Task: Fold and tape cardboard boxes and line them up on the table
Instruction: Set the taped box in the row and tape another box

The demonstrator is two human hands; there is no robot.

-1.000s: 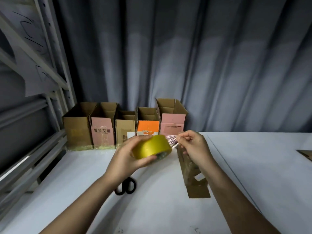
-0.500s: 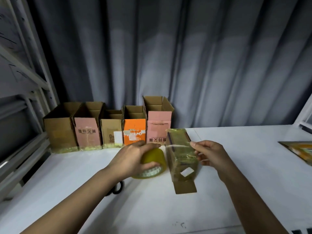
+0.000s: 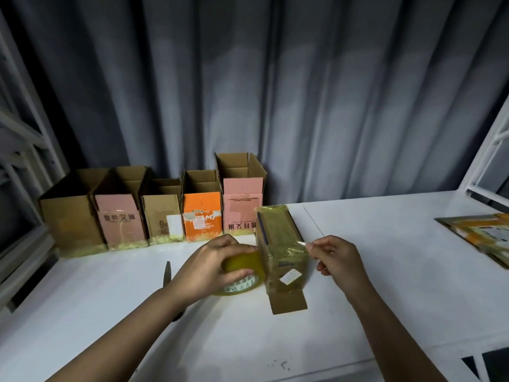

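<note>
A small brown cardboard box [image 3: 281, 244] lies on its side in the middle of the white table [image 3: 385, 299], one flap spread flat toward me. My left hand [image 3: 209, 266] grips a yellow roll of clear tape [image 3: 245, 274] pressed against the box's left side. A strip of tape runs from the roll across the box's top. My right hand [image 3: 336, 257] pinches the strip's free end just right of the box. Several folded open-topped boxes [image 3: 154, 213] stand in a row along the back left edge.
Scissors [image 3: 167, 274] lie on the table left of my left forearm, partly hidden by it. Flattened cardboard [image 3: 479, 232] lies at the right edge. White shelf frames rise on the left and at the far right [image 3: 490, 161]. A grey curtain hangs behind.
The tape roll came down from mid-air to the box's left side. My right hand drew the tape end across the box to its right. The view shifted rightward.
</note>
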